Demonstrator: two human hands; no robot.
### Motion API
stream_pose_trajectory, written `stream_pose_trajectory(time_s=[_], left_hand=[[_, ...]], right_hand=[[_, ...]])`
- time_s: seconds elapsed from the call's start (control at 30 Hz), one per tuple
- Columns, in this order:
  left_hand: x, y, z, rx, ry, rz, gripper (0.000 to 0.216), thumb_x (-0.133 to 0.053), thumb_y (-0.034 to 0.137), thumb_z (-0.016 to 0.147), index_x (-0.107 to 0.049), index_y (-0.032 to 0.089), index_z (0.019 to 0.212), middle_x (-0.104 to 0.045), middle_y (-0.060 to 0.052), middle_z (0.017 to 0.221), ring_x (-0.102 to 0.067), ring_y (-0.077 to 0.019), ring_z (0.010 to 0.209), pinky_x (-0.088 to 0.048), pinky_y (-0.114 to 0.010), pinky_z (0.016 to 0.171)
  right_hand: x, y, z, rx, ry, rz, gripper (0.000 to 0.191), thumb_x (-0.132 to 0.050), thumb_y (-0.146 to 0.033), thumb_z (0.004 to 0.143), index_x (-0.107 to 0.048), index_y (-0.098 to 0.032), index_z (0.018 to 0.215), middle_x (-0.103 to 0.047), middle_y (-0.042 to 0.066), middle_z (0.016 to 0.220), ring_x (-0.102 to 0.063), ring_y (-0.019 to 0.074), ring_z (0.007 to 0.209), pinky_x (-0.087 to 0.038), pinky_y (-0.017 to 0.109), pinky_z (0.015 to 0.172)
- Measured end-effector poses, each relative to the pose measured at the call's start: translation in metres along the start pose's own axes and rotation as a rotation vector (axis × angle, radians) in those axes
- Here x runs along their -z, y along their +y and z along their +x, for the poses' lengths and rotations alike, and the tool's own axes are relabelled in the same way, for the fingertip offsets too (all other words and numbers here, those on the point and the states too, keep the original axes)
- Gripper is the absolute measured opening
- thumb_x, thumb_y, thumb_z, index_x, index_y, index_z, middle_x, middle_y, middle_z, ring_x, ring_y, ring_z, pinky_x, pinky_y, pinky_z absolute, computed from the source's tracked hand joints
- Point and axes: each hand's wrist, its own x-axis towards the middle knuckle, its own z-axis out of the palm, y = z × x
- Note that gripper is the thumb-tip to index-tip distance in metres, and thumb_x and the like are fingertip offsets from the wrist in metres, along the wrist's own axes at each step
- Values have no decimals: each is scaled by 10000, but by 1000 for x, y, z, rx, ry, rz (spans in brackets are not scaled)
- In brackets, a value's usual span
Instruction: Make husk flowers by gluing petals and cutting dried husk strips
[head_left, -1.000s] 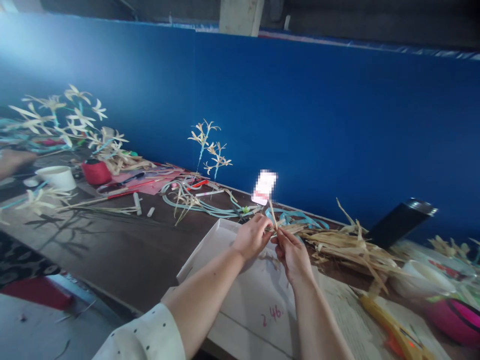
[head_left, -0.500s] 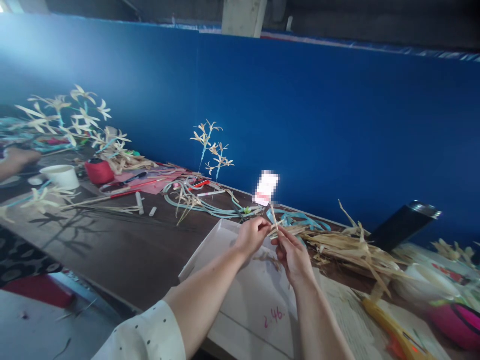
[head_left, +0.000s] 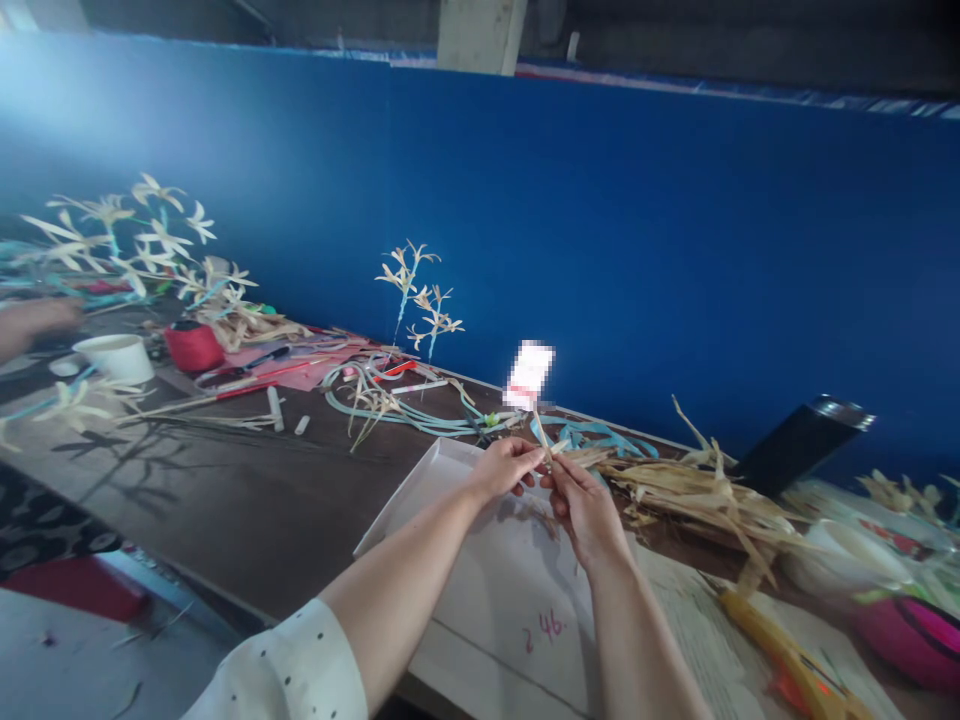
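Note:
Above a white cardboard box lid [head_left: 480,600], my left hand [head_left: 504,468] and my right hand [head_left: 586,505] meet at the fingertips. Between them is a pale, narrow corn husk strip [head_left: 540,434], its upper end pointing up and away from me. My right thumb and fingers pinch its lower part. The left thumb and forefinger close on it from the other side. How the strip is folded is partly hidden by my fingers. A heap of dried corn husks [head_left: 697,495] lies just right of my right hand.
Beyond my hands lie blue ribbon [head_left: 600,437] and coils of pale blue tubing [head_left: 375,415]. Husk flowers [head_left: 409,270] stand by the blue partition [head_left: 637,230]. On the right are a dark flask [head_left: 799,450] and a yellow cutter [head_left: 787,655]. Another person's hand [head_left: 37,325] is at far left.
My left fingers have moved right, up against the husk strip beside my right fingers. The strip's top has tilted slightly left. The other person's hand has shifted a little.

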Motion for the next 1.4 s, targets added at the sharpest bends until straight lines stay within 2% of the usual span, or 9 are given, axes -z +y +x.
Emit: stream_pose_trajectory(time_s=[0.3, 0.43, 0.67, 0.8, 0.9, 1.0, 1.13, 1.27, 1.4], left_hand=[[-1, 7, -5, -128, -1, 275, 318, -476, 400, 787, -589, 117, 693, -547, -1, 590, -416, -58, 449, -337, -190, 457], [-1, 8, -4, -278, 66, 308, 210, -499, 259, 763, -567, 126, 616, -546, -2, 624, -491, -91, 615, -377, -198, 600], [-4, 7, -5, -286, 99, 278, 214, -479, 254, 754, -512, 134, 579, -480, 13, 564, -433, -84, 568, -333, -196, 551], [-5, 10, -8, -272, 84, 283, 213, -484, 268, 751, -537, 132, 595, -477, 20, 542, -422, -82, 546, -317, -197, 532], [-5, 11, -9, -250, 51, 293, 224, -478, 291, 764, -580, 129, 648, -502, 17, 547, -430, -83, 536, -323, -194, 527], [-2, 11, -8, -220, 53, 312, 271, -453, 328, 787, -608, 128, 691, -544, 7, 580, -450, -86, 541, -338, -194, 537], [0, 7, -5, -191, 107, 372, 277, -453, 334, 786, -629, 133, 713, -583, -6, 620, -494, -104, 595, -364, -204, 574], [-1, 6, -5, -212, 71, 380, 273, -438, 332, 796, -619, 137, 736, -600, -16, 654, -529, -118, 628, -390, -217, 612], [-3, 7, -6, -253, 19, 389, 258, -415, 297, 809, -605, 132, 749, -610, -30, 698, -552, -134, 687, -406, -226, 655]], right_hand=[[-3, -1, -1, 40, -13, -66, 445, -677, -449, 645, -641, -165, 985, -532, -25, 569, -308, 38, 366, -146, 187, 350], [-4, 1, 0, 199, 54, -257, 424, -624, -477, 693, -663, -171, 984, -536, -20, 549, -313, 61, 383, -215, 214, 368], [-6, -2, -5, 477, 183, -635, 376, -511, -448, 785, -677, -215, 1029, -633, 27, 630, -526, 159, 573, -382, 263, 562], [-1, -4, -6, 484, 268, -714, 349, -489, -412, 800, -667, -246, 1050, -658, 30, 682, -557, 184, 615, -387, 286, 613], [9, -6, -2, 447, 358, -666, 333, -524, -387, 779, -674, -236, 1035, -646, 32, 661, -537, 175, 596, -377, 285, 591], [16, -10, 1, 344, 439, -340, 444, -597, -430, 714, -640, -187, 1084, -610, 22, 624, -428, 114, 456, -318, 247, 447], [8, -13, -3, 209, 166, 59, 530, -656, -425, 670, -572, -212, 1148, -553, -28, 613, -297, 44, 383, -207, 197, 375], [-1, -8, -7, 28, -83, 28, 443, -677, -414, 655, -611, -203, 1039, -552, -28, 587, -313, 42, 376, -168, 188, 359], [-2, -3, -4, 27, -127, -41, 377, -659, -430, 677, -639, -177, 957, -520, -33, 561, -283, 33, 365, -121, 189, 355]])
